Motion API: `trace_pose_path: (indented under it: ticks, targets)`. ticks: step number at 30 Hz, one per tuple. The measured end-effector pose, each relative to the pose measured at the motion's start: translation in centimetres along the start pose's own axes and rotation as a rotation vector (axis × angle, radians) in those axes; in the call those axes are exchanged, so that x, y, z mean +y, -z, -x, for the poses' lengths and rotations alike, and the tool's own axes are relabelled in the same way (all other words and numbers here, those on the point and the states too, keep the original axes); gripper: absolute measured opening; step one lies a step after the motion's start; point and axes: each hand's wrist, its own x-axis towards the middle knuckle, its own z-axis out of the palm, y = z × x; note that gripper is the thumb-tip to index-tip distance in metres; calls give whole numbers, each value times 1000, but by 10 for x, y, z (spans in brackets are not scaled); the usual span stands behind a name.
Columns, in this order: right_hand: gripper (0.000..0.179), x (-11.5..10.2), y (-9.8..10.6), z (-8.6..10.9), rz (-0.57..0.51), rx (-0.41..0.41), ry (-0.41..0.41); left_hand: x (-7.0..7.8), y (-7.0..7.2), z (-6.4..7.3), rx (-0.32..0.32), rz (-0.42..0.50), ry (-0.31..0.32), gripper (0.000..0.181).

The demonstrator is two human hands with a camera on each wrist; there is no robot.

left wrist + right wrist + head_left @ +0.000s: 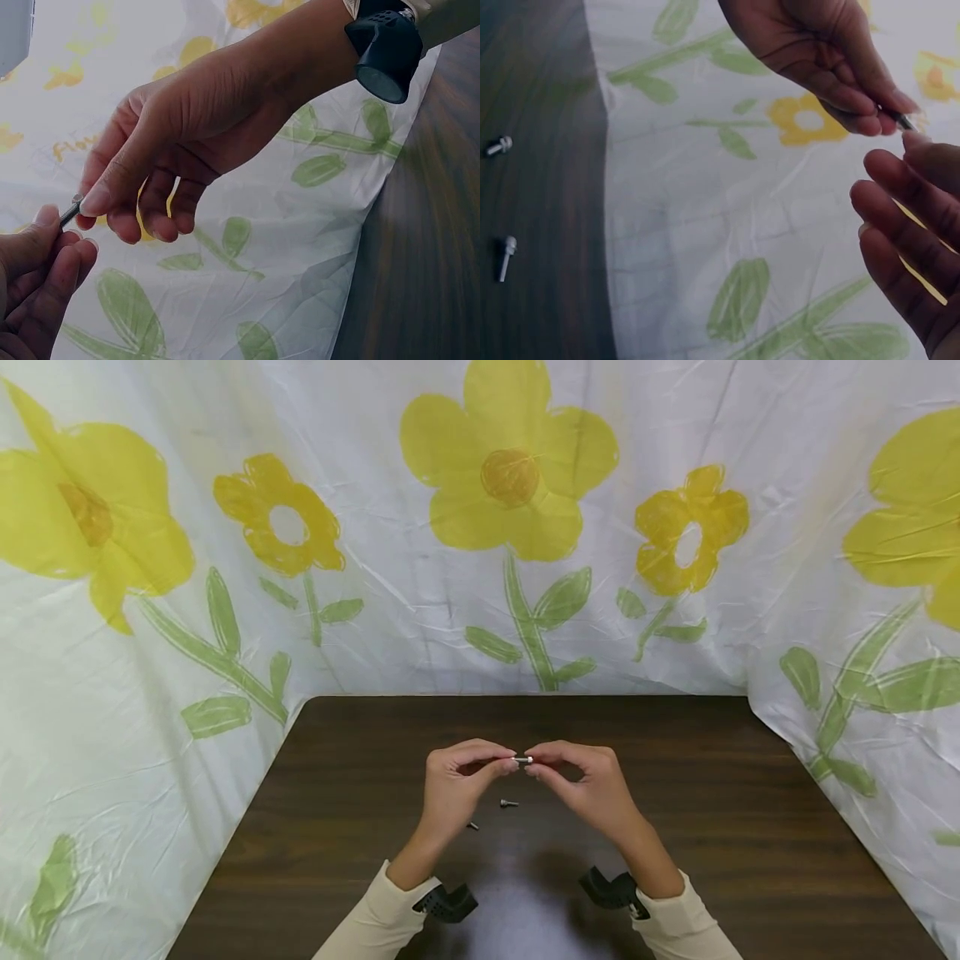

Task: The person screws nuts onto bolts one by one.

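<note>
A small metal bolt (522, 760) is held level above the table between both hands. My left hand (459, 781) pinches one end of it between thumb and forefinger. At the other end, thumb and forefinger of my right hand (592, 781) grip it. The left wrist view shows the dark shank of the bolt (69, 215) bridging the two pairs of fingertips, its ends covered by them. Lower on the table lie two more bolts: one bolt (509, 803) between the hands, another bolt (472, 826) beside the left wrist. In the right wrist view these have thick heads and thin shanks.
The dark wooden table (337, 802) extends around the hands. Behind it and along both sides hangs a white curtain (390, 635) printed with yellow flowers. Black wrist cameras (450, 903) are strapped over the cream sleeves, close above the tabletop.
</note>
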Motion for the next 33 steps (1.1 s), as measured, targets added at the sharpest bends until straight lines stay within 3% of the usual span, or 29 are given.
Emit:
trace_pose_path:
  ticks: [16, 24, 30, 33]
  targets:
    - [23, 2, -4, 2, -28, -21, -39, 0, 0, 0, -27, -39, -53, 10]
    - [25, -4, -3, 0, 26, 35, -71, 15, -5, -4, -1, -55, -40, 11]
    - [54, -18, 0, -9, 26, 66, 3, 5, 0, -3, 20, -71, -28, 15]
    - [55, -20, -1, -11, 25, 68, 51, 1, 2, -2, 16, -63, -36, 13]
